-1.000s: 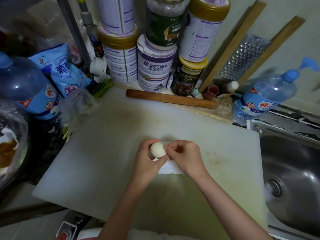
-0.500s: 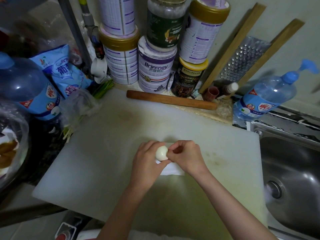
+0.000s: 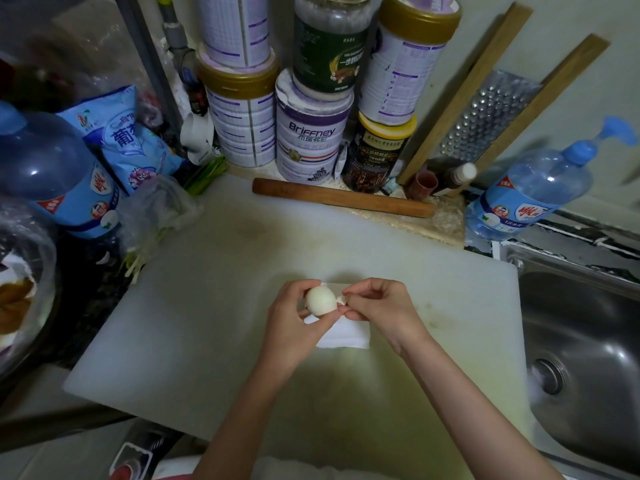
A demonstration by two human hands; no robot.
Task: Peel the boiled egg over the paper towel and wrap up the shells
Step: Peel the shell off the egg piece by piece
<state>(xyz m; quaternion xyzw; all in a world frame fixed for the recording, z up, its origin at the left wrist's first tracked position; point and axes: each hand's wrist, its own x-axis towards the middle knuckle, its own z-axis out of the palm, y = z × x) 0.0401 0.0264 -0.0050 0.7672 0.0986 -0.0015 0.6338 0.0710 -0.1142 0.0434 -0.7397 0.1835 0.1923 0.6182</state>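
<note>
A pale boiled egg [image 3: 321, 299] is held in my left hand [image 3: 290, 323], thumb and fingers wrapped around its left side. My right hand [image 3: 381, 303] pinches a small flake of shell [image 3: 341, 299] at the egg's right end, just off the surface. Both hands hover over a folded white paper towel [image 3: 346, 336], which lies on the white cutting board [image 3: 207, 323] and is largely hidden beneath them.
A wooden rolling pin [image 3: 343, 201] lies along the board's far edge, with stacked tins and jars [image 3: 313, 140] behind it. A steel sink [image 3: 588, 358] is to the right, a blue bottle [image 3: 530, 192] beside it, bags and another blue bottle [image 3: 52, 174] on the left.
My right hand has drawn slightly to the right, lifting a shell flake off the egg. More of the paper towel shows below the hands. The egg stays in my left hand.
</note>
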